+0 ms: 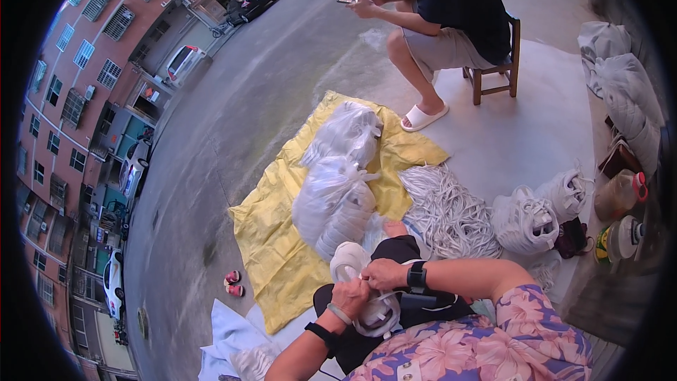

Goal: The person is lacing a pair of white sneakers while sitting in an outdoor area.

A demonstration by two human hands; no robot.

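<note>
Both hands work at a coiled bundle of white cord [367, 296] on the lap — the left hand [350, 299] grips its lower loops, the right hand [384, 274] pinches its top. Ahead, clear plastic bags of white bundles [337, 183] lie on a yellow woven sheet [275, 254], beside a loose heap of white cord [451, 215]. A seated person [444, 14] on a wooden stool [497, 70] holds a phone.

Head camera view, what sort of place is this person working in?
Probably an outdoor paved yard beside a street, used for piecework. Parked cars line a brick apartment block, and a yellow sheet on the concrete holds bagged white goods and white cords.
</note>
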